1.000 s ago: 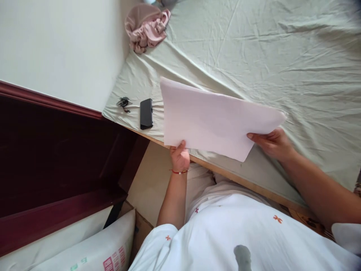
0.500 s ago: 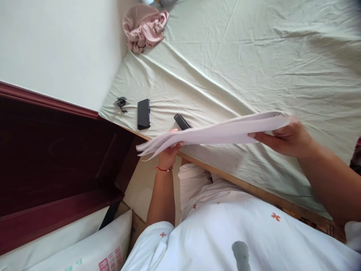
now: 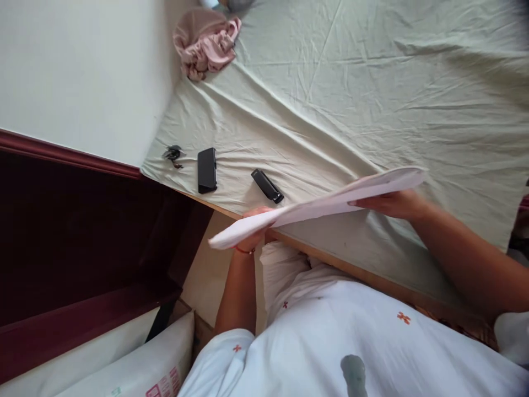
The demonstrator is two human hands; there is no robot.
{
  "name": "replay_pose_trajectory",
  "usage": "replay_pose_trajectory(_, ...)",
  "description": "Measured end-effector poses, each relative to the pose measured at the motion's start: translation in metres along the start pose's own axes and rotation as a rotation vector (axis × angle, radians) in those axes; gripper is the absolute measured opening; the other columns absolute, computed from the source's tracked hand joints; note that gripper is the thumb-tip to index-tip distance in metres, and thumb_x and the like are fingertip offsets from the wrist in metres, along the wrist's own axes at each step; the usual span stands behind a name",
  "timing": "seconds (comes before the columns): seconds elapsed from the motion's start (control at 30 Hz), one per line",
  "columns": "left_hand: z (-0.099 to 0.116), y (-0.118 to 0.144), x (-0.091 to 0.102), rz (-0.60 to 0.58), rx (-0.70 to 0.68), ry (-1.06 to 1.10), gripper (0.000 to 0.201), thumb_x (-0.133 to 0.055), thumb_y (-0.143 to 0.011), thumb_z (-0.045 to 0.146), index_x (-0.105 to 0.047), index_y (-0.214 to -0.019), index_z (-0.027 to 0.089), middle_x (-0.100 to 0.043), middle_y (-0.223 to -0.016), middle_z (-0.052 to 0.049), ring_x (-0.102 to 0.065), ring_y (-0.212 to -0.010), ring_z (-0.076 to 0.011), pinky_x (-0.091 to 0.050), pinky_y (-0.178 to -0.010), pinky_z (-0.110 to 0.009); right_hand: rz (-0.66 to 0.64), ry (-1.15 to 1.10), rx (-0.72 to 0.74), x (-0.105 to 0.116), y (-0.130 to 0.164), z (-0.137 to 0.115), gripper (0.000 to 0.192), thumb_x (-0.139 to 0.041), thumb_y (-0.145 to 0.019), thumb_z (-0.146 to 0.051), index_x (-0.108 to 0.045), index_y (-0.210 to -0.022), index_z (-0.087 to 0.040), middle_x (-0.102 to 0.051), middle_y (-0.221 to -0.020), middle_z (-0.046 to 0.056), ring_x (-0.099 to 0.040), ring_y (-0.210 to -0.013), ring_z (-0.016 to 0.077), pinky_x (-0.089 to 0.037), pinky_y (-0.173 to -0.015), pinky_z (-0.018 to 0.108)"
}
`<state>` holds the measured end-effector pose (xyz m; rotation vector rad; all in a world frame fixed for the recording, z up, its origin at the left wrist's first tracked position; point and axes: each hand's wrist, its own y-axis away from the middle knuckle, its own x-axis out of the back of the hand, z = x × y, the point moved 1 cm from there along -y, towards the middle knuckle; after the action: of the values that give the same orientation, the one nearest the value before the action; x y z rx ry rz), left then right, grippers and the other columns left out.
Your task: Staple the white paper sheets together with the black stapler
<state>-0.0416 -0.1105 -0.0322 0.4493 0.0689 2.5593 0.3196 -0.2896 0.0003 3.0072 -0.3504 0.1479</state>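
Head view. The person held a stack of white paper sheets (image 3: 318, 207) between both hands above the near edge of the bed (image 3: 372, 99), which was covered by a pale green sheet. The stack lay almost edge-on to the camera and sloped down from its right end to its left end. The left hand (image 3: 254, 234) grasped the lower left end from beneath, fingertips curled over the paper's edge; a red string bracelet (image 3: 243, 251) circled that wrist. The right hand (image 3: 392, 203) gripped the raised right end, fingers pressed under the sheets. The left end of the stack overhung the bed's near edge, above the floor.

On the bed, near its near left corner, lay three small items in a row: a bunch of keys (image 3: 172, 154) closest to the corner, a black phone (image 3: 206, 170) just beside it, and a black stapler (image 3: 267, 186) further right, close to the left hand but apart from it. A crumpled pink cloth (image 3: 204, 41) rested at the far left edge, against the wall (image 3: 82, 71).
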Motion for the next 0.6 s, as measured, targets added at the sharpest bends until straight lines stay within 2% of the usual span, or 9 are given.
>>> replay_pose_trajectory(0.07,-0.005,0.000,-0.010,0.171,0.018,0.063,0.055,-0.101,-0.073,0.069,-0.087,-0.096,0.021,-0.088,-0.103,-0.012,-0.083,-0.117,-0.0348,-0.067,-0.114,-0.053,0.097,-0.104,-0.120,-0.007,0.000,0.000,0.057,-0.107,-0.068,-0.064,-0.090,-0.101,-0.021,-0.090,-0.109,0.011,-0.081,-0.098,0.0327,-0.071,-0.088,0.046)
replay_pose_trajectory(0.13,-0.004,-0.001,-0.019,0.283,0.041,0.131,0.063,-0.099,-0.072,0.076,-0.088,-0.101,0.021,-0.089,-0.108,-0.013,-0.082,-0.129,-0.0356,-0.063,-0.124,-0.053,0.141,-0.220,-0.206,-0.011,-0.001,-0.001,0.055,-0.109,-0.066,-0.058,-0.090,-0.102,-0.021,-0.090,-0.114,0.011,-0.081,-0.101,0.0328,-0.072,-0.090,0.047)
replay_pose_trajectory(0.2,0.000,-0.001,-0.027,0.291,0.084,0.161,0.071,-0.097,-0.070,0.082,-0.090,-0.104,0.020,-0.090,-0.115,-0.015,-0.082,-0.130,-0.0371,-0.064,-0.123,-0.052,0.138,-0.299,-0.327,-0.011,0.000,-0.002,0.053,-0.112,-0.061,-0.052,-0.089,-0.097,-0.021,-0.089,-0.113,0.011,-0.081,-0.098,0.0330,-0.072,-0.087,0.047)
replay_pose_trajectory(0.27,0.005,-0.002,-0.031,0.248,0.135,0.166,0.079,-0.096,-0.067,0.087,-0.090,-0.106,0.018,-0.090,-0.122,-0.017,-0.084,-0.128,-0.0392,-0.067,-0.119,-0.052,0.130,-0.305,-0.434,-0.007,0.001,-0.001,0.054,-0.112,-0.057,-0.051,-0.087,-0.094,-0.021,-0.089,-0.111,0.012,-0.081,-0.095,0.0331,-0.072,-0.085,0.046)
replay_pose_trajectory(0.33,0.010,-0.003,-0.031,0.197,0.162,0.158,0.085,-0.097,-0.065,0.089,-0.090,-0.111,0.018,-0.090,-0.127,-0.018,-0.083,-0.130,-0.0405,-0.067,-0.119,-0.052,0.133,-0.253,-0.455,0.001,0.001,0.002,0.058,-0.109,-0.062,-0.054,-0.086,-0.106,-0.022,-0.088,-0.114,0.012,-0.081,-0.099,0.0344,-0.071,-0.087,0.047)
replay_pose_trajectory(0.43,0.018,-0.003,-0.027,0.108,0.168,0.101,0.086,-0.095,-0.069,0.090,-0.090,-0.113,0.016,-0.090,-0.125,-0.018,-0.083,-0.130,-0.0408,-0.067,-0.118,-0.051,0.265,0.032,-0.331,0.016,-0.001,0.008,0.076,-0.097,-0.077,-0.050,-0.074,-0.145,-0.025,-0.085,-0.127,0.014,-0.081,-0.111,0.0368,-0.069,-0.096,0.052)
replay_pose_trajectory(0.5,0.024,-0.004,-0.024,0.015,0.173,0.042,0.081,-0.094,-0.073,0.088,-0.090,-0.109,0.016,-0.091,-0.117,-0.018,-0.085,-0.118,-0.0391,-0.072,-0.105,-0.048,0.403,0.367,-0.164,0.024,-0.003,0.007,0.093,-0.091,-0.082,-0.037,-0.058,-0.167,-0.021,-0.079,-0.144,0.021,-0.076,-0.128,0.0408,-0.065,-0.110,0.059)
replay_pose_trajectory(0.57,0.032,-0.005,-0.024,-0.101,0.179,-0.011,0.072,-0.094,-0.077,0.084,-0.089,-0.102,0.016,-0.091,-0.104,-0.015,-0.085,-0.100,-0.0345,-0.074,-0.086,-0.043,0.466,0.679,0.040,0.025,-0.005,-0.001,0.096,-0.087,-0.086,-0.031,-0.051,-0.174,-0.015,-0.066,-0.164,0.027,-0.065,-0.149,0.0463,-0.052,-0.127,0.066)
replay_pose_trajectory(0.6,0.036,-0.006,-0.025,-0.160,0.182,-0.027,0.068,-0.094,-0.080,0.081,-0.089,-0.098,0.016,-0.089,-0.097,-0.014,-0.083,-0.090,-0.0314,-0.072,-0.076,-0.040,0.445,0.777,0.139,0.023,-0.006,-0.006,0.088,-0.084,-0.091,-0.032,-0.054,-0.173,-0.014,-0.061,-0.171,0.028,-0.059,-0.156,0.0476,-0.046,-0.132,0.068)
